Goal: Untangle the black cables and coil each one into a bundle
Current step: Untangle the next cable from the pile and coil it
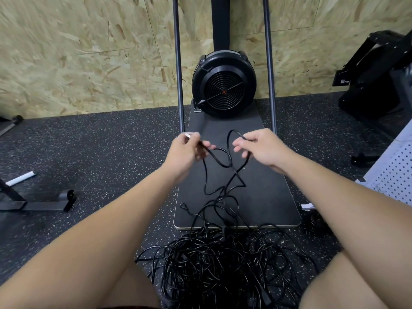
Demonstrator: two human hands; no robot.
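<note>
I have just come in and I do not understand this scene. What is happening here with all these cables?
A person is sorting a tangled pile of black cables that lies on the floor between their legs. The left hand and the right hand each grip one cable, lifted above a black board; it hangs in loose loops between them. Its lower part still runs into the pile. No finished bundle is visible yet. A black fan stands behind, against the wall.

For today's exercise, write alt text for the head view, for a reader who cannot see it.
Both hands, left hand and right hand, hold up a black cable that trails down to a tangled cable pile on the speckled floor, before a black fan.
</note>
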